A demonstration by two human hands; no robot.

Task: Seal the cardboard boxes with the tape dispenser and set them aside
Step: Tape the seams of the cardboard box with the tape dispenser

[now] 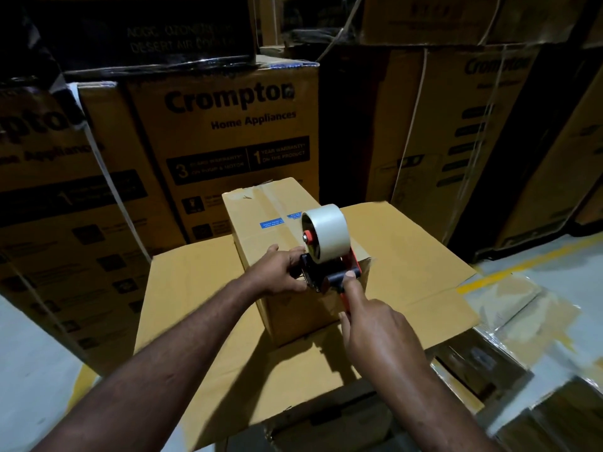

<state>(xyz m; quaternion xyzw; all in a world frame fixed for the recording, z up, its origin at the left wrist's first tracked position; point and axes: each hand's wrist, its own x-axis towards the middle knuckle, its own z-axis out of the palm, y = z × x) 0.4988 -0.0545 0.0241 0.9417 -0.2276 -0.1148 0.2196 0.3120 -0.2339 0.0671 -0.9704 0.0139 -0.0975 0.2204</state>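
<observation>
Crompton cartons (225, 132) stacked behind box (257, 207) w/ dispenser (323, 234) atop.

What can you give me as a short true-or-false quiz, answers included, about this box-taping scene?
1. The tape dispenser is at the near edge of the small cardboard box. True.
2. The left hand hangs idle, away from the box. False: it grips the dispenser's front end at the box's edge.
3. The right hand holds the dispenser's handle. True.
4. The tape roll is bright blue. False: it is pale and whitish.
5. The large box behind is printed "Crompton Home Appliances". True.
</observation>
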